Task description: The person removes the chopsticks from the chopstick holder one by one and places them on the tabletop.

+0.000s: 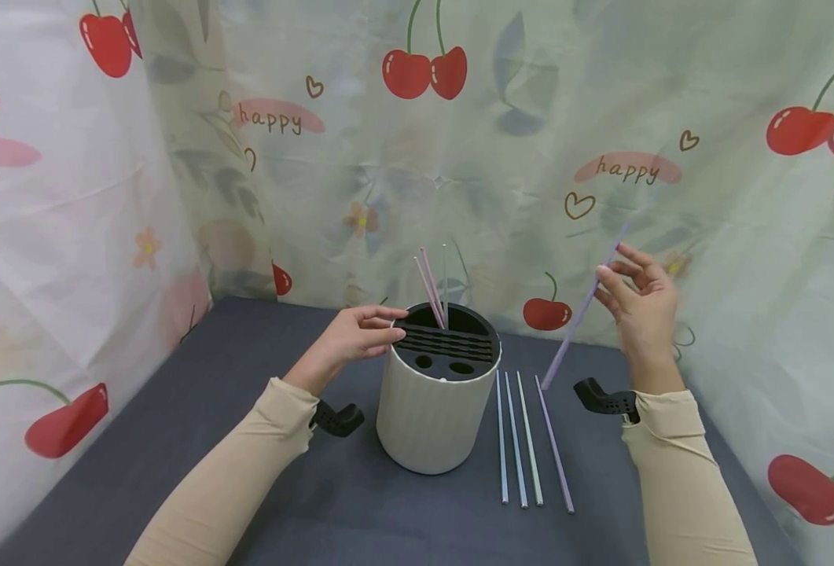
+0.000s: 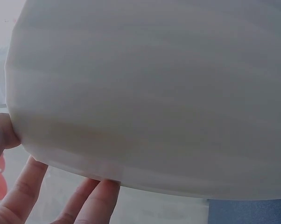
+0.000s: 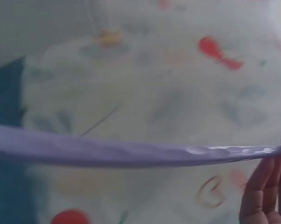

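A cream ribbed utensil holder (image 1: 427, 420) with a black slotted top (image 1: 445, 346) stands upright on the table. At its left rim is my left hand (image 1: 360, 334), holding the edge with thumb and fingers; the left wrist view shows the fingers (image 2: 101, 200) against the pale wall (image 2: 150, 102). My right hand (image 1: 643, 299) pinches a purple chopstick (image 1: 578, 321) near its upper part, tilted, with its lower end beside the chopsticks on the table. The right wrist view shows this purple chopstick up close, its surface dimpled near the fingers (image 3: 257, 191).
Right of the holder lie several chopsticks: blue (image 1: 516, 440), pale green (image 1: 530, 440) and purple (image 1: 554, 448). Pink chopsticks (image 1: 427, 283) and a pale one (image 1: 446, 275) stand in the holder's back opening. A cherry-print curtain (image 1: 431, 157) encloses the dark grey table (image 1: 303, 503).
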Tool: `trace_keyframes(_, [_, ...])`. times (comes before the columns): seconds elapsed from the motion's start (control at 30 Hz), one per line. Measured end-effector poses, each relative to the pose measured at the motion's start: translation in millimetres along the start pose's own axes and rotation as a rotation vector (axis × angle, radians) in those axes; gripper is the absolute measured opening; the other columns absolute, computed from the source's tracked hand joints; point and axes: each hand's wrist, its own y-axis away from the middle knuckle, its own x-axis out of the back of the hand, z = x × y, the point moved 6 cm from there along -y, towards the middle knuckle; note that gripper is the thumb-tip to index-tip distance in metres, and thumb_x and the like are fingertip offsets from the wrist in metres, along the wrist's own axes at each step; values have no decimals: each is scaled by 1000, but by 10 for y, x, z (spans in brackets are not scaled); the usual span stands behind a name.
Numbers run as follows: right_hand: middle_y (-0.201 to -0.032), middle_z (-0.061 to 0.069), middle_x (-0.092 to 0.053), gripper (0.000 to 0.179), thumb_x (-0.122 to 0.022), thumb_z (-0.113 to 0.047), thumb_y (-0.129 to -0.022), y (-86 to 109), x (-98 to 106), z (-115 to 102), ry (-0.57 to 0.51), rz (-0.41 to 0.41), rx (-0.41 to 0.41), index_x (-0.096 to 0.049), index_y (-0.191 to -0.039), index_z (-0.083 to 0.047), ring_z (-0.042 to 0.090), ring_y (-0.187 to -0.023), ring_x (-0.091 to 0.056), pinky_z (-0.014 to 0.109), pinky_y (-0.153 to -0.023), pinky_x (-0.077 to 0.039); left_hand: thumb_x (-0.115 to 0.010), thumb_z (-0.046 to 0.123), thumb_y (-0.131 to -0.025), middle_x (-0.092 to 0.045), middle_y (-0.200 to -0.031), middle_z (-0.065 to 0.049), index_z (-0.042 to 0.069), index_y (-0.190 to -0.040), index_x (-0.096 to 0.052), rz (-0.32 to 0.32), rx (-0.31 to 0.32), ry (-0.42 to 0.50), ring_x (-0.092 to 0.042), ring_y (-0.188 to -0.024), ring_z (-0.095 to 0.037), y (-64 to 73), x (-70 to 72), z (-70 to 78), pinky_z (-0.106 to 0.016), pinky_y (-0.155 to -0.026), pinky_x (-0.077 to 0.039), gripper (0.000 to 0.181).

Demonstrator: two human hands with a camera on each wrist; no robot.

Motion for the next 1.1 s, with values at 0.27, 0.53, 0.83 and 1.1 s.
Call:
trace_keyframes(0.27, [-86, -8, -63, 48, -70, -6, -89, 80, 635, 963, 638, -149, -242, -56, -134, 1, -2, -75, -65, 18, -67, -57, -72, 22, -89, -51, -139, -13, 19, -131, -62, 3, 4, 7, -52, -127, -27, -4, 1, -15, -40, -99, -50, 44])
trace_keyframes(0.53, [-91, 7, -70, 45, -68, -4, -89, 314, 1101, 1622, 997, -215, -516, -56, -131, 6, 9, -73, -63, 30, -67, -58, -74, 21, -87, -58, -130, -12, 19, -129, -63, -4, -33, 13, -57, -121, -27, 9, -8, -9, -39, -97, -51, 44])
trace_keyframes(0.83, [-79, 5, -62, 44, -71, 4, -83, 477, 1289, 1880, 1024, -161, -649, -59, -125, 9, 10, -63, -58, 24, -57, -55, -74, 22, -87, -55, -135, -13, 20, -129, -64, 3, -23, 3, -55, -124, -27, 3, -1, -1, -38, -97, -51, 43])
trace_keyframes(1.1, [-89, 14, -62, 43, -71, 5, -82, 524, 1269, 1910, 1039, -175, -660, -59, -123, 12, 9, -64, -60, 25, -59, -57, -73, 20, -88, -49, -141, -15, 17, -131, -62, 2, -10, -1, -51, -128, -29, -9, 0, -3, -40, -99, -50, 44])
